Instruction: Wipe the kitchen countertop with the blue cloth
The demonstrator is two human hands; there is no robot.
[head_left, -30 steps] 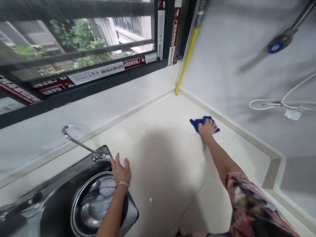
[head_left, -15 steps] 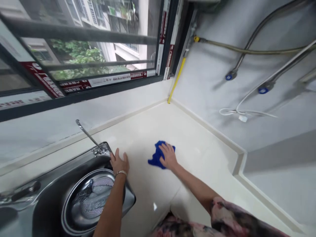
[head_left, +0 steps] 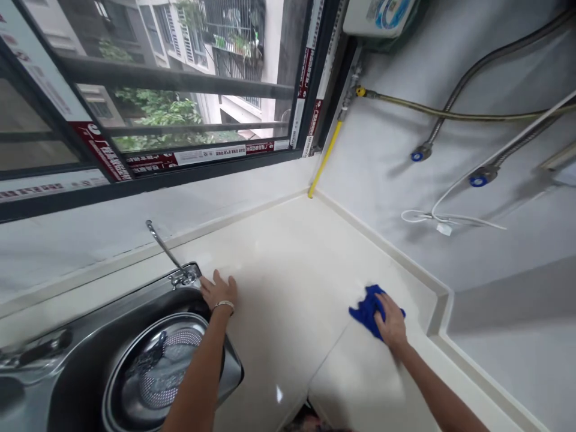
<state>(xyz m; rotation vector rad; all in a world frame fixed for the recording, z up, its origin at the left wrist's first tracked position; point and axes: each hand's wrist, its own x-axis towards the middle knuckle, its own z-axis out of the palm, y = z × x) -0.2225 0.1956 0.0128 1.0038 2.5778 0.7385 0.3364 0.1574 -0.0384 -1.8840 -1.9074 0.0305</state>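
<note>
A blue cloth (head_left: 368, 311) lies crumpled on the cream countertop (head_left: 288, 264), towards its right side. My right hand (head_left: 390, 318) presses down on it, fingers curled over the fabric, and hides part of it. My left hand (head_left: 219, 293) rests on the counter at the corner of the steel sink (head_left: 231, 366), with its fingers spread and nothing in them. Just beyond that hand stands a small curved tap (head_left: 164, 246). Partly behind my left forearm, a perforated metal colander or basin (head_left: 135, 372) sits in the sink.
A raised edge strip (head_left: 382, 240) runs along the walls and steps outward at the right. In the corner a yellow pipe (head_left: 330, 150) comes down to the counter. Hoses, blue-handled valves (head_left: 418, 155) and a white cable (head_left: 443, 217) hang on the right wall. Windows (head_left: 180, 114) stand behind the sink.
My right hand has slid the blue cloth rightward and a little nearer across the countertop. My left hand stays by the sink corner. The view has tilted up slightly.
</note>
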